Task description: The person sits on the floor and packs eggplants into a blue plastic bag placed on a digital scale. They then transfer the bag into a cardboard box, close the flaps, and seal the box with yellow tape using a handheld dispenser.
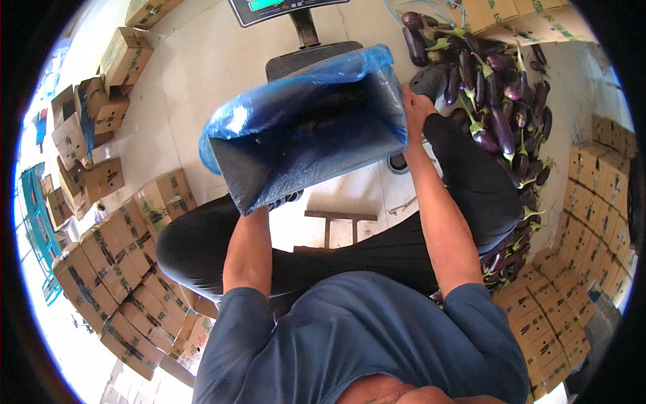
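Observation:
Above my lap a box [303,151] is tilted with its mouth towards me. Blue plastic film [282,101] lines it and folds over its rim. My right hand [418,108] grips the box's right end, fingers at the outer wall. My left wrist [256,214] runs under the lower left corner; the box hides the rest of that hand, so its grip cannot be seen. Deep shadow obscures the box's bottom, where a faint greenish spot shows. Beyond the box stands a platform scale [315,58] with a lit display [267,4].
Purple eggplants [499,121] lie heaped beside my right leg, near my shoe [429,81]. Stacked cartons [116,257] rise at left, more cartons [545,323] at right. Open cartons [91,121] stand far left. A brown metal frame [340,217] is on the floor between my legs.

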`<state>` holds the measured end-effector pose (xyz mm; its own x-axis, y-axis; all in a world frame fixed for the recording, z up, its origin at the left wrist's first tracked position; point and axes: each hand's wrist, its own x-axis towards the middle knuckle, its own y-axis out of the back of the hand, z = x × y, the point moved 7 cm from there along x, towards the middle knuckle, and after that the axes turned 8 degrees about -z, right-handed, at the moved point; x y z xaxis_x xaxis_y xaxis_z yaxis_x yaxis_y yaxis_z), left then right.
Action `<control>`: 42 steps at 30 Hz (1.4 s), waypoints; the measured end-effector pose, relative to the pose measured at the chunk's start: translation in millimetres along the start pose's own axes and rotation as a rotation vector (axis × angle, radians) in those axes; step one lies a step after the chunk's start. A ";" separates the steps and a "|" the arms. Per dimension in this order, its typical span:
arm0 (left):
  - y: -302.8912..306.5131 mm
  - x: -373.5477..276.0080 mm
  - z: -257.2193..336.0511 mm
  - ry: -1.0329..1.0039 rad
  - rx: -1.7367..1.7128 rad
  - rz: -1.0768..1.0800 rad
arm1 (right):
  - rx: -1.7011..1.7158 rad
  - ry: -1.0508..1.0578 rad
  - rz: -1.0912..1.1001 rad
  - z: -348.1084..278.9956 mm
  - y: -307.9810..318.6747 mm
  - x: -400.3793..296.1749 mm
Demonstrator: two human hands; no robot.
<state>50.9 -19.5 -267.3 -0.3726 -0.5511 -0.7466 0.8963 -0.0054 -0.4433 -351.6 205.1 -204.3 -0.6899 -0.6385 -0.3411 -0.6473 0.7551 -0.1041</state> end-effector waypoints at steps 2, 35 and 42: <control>16.5 3.0 8.9 0.009 0.035 0.075 | 0.010 -0.014 0.047 -34.6 -20.7 -15.1; -414.5 -82.7 64.4 -1.095 1.890 -1.315 | -0.366 0.016 0.000 -39.2 -19.9 15.0; -351.1 -25.8 42.9 0.504 1.228 -1.383 | -0.630 -0.004 0.115 -9.8 11.1 87.2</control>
<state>-243.9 -39.2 -71.1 -0.6926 0.6093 -0.3862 -0.4744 -0.7880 -0.3925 -422.1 156.4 -226.0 -0.7658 -0.5570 -0.3213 -0.6364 0.5853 0.5024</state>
